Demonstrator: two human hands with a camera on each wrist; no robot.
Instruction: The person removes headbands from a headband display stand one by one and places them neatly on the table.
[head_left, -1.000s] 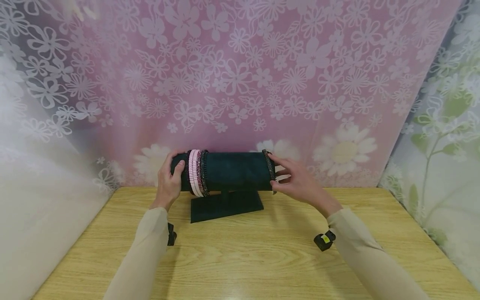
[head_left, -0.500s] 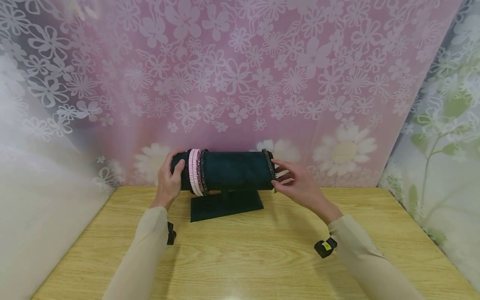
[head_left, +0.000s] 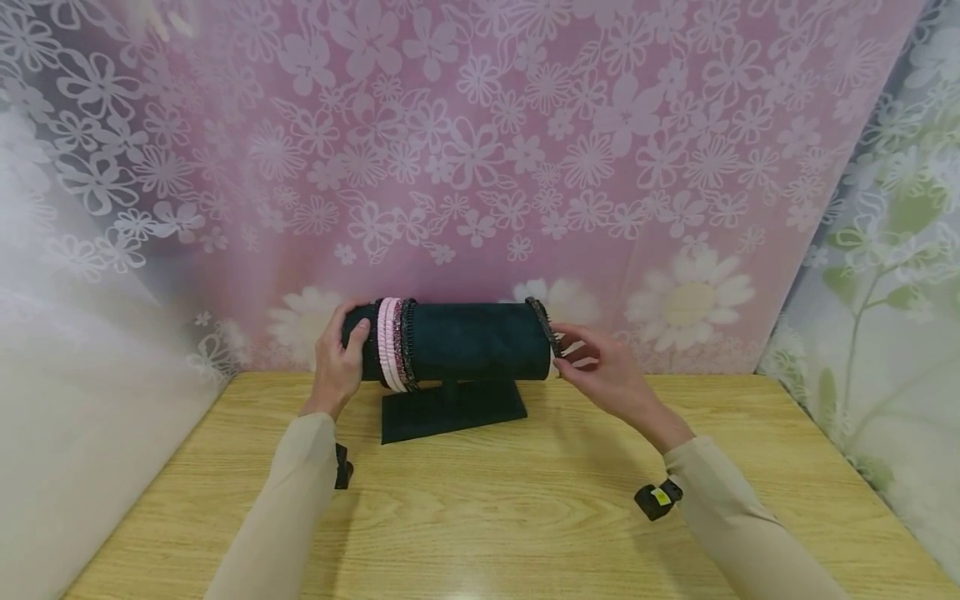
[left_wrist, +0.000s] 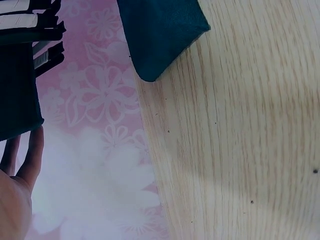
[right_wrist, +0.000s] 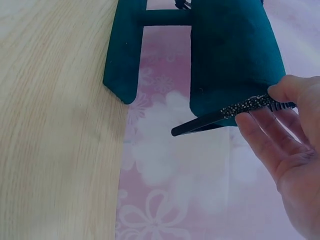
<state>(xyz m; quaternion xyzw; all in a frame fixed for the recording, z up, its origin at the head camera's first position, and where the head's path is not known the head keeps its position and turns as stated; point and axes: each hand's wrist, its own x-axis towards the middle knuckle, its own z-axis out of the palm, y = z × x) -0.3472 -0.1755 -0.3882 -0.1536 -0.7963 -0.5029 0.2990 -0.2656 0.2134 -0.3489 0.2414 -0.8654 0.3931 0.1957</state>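
A dark velvet roll-shaped headband stand (head_left: 480, 342) lies level on its flat base (head_left: 457, 412). My left hand (head_left: 339, 362) grips the roll's left end, thumb across the front. Close beside it, several headbands sit round the roll, among them pale pink headbands (head_left: 387, 342) and dark glittery ones. At the opposite end, my right hand (head_left: 606, 365) pinches a black toothed headband (right_wrist: 245, 105) with sparkly stones between thumb and fingers. That headband tilts across the roll's right end, its lower part standing off the edge. In the left wrist view only part of my left hand (left_wrist: 15, 200) shows.
The stand rests near the back of a wood-grain table (head_left: 480, 508). Right behind it hangs a pink floral curtain (head_left: 480, 167), with pale sheets on both sides. Each wrist carries a small black camera, such as the right wrist camera (head_left: 657, 498).
My right hand has shifted slightly to the right, drawing the black headband's lower part outward past the roll's end, so it now slants. My left hand has stayed in place.
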